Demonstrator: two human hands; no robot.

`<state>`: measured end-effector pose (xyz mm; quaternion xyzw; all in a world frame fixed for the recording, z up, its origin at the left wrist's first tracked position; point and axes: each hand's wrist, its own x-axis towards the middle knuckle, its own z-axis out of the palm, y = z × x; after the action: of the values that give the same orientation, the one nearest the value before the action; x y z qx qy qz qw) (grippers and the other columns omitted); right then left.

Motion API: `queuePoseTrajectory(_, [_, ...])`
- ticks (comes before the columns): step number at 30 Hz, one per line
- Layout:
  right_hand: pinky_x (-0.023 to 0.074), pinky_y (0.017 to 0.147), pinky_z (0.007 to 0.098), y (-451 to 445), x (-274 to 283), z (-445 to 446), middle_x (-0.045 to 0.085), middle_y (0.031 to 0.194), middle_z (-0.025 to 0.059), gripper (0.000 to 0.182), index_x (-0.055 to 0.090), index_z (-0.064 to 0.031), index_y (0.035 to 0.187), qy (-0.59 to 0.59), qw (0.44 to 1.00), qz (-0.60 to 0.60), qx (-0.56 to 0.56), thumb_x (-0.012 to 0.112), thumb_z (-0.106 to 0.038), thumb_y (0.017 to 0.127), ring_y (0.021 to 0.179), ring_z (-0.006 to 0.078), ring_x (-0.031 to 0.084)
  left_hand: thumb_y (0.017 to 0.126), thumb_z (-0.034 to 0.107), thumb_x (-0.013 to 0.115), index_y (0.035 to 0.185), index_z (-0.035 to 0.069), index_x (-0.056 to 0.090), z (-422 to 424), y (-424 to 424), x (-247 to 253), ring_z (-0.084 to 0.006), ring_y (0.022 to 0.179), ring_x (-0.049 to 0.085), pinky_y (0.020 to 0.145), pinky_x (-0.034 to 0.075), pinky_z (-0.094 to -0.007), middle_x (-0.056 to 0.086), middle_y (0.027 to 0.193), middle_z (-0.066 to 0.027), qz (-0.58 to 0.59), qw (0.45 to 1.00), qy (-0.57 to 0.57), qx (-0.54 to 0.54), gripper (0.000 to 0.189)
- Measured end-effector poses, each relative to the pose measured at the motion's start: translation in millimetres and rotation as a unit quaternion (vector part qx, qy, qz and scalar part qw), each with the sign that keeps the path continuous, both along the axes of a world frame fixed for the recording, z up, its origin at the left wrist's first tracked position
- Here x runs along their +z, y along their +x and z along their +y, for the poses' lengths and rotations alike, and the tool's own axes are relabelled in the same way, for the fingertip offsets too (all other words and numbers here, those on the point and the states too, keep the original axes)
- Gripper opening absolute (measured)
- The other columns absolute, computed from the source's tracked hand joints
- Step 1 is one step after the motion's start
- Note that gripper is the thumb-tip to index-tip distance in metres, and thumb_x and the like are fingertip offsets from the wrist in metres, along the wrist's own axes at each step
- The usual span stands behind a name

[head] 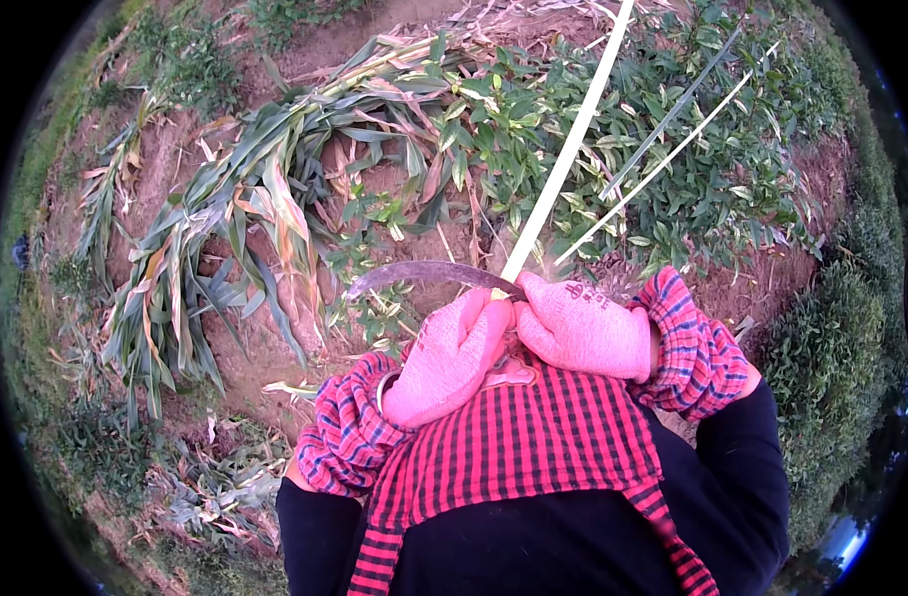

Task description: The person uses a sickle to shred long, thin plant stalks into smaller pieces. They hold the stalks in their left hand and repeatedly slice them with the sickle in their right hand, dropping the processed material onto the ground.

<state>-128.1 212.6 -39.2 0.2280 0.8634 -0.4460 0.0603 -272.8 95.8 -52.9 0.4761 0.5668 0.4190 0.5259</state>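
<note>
Both hands wear pink knitted gloves and meet in front of my chest. A curved sickle blade (417, 274) points left, its right end running into my right hand (584, 328), which is closed around that end. Any handle there is hidden. A long, pale, stripped stalk (569, 149) slants up and away from the blade, its near end at the fingertips. My left hand (454, 354) pinches a small yellowish stalk end (500, 295) just below the blade. Beyond the right glove lies a thin pale rod (666, 153); whether it joins the sickle, I cannot tell.
Cut corn stalks with drying leaves (223, 201) lie in a long heap at the left. Low leafy plants (692, 149) grow ahead and right. A grey-green strip (670, 115) crosses them. Dense bushes (826, 387) stand at the right. A checked apron (521, 447) hangs below my hands.
</note>
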Motion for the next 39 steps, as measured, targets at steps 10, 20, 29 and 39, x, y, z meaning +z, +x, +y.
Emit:
queuePoseTrajectory(10, [0.0454,0.058,0.0459,4,-1,6,0.058,0.072,0.0244,0.026,0.044,0.0028,0.105,-0.054,0.996,0.061,-0.038,0.042,-0.019,0.091,0.069,0.0409,0.059,0.094,0.021,0.042,0.098,0.0,0.052,8,-4,22,-0.0084,0.059,0.048,0.053,0.041,-0.0253,0.051,0.069,-0.0017,-0.113,0.981,-0.147,0.048,0.024])
queuePoseTrajectory(20, [0.0454,0.064,0.0471,0,-3,10,0.059,0.075,0.0247,0.03,0.044,0.0033,0.104,-0.1,0.995,0.005,0.022,0.039,-0.023,0.09,0.076,0.0417,0.059,0.095,0.017,0.041,0.091,0.0,0.051,-2,-3,0,-0.0058,0.056,0.038,0.052,0.036,-0.0203,0.042,0.063,0.0023,-0.119,0.987,-0.099,0.045,0.021])
queuePoseTrajectory(29, [0.0446,0.064,0.0436,-4,4,20,0.058,0.071,0.0205,0.028,0.045,0.0022,0.101,-0.209,0.975,-0.028,0.065,0.04,-0.024,0.091,0.075,0.0388,0.058,0.095,0.019,0.042,0.089,0.001,0.049,-8,-4,-11,-0.0041,0.055,0.038,0.05,0.035,-0.0189,0.045,0.066,0.0022,-0.213,0.97,-0.108,0.044,0.021])
queuePoseTrajectory(39, [0.0451,0.062,0.046,8,0,3,0.057,0.077,0.0224,0.022,0.046,0.002,0.101,-0.013,0.995,0.086,-0.056,0.043,-0.018,0.091,0.073,0.0408,0.058,0.095,0.018,0.043,0.107,0.001,0.052,-2,-5,3,-0.004,0.057,0.041,0.051,0.035,-0.0173,0.047,0.067,0.001,-0.189,0.971,-0.099,0.108,0.023])
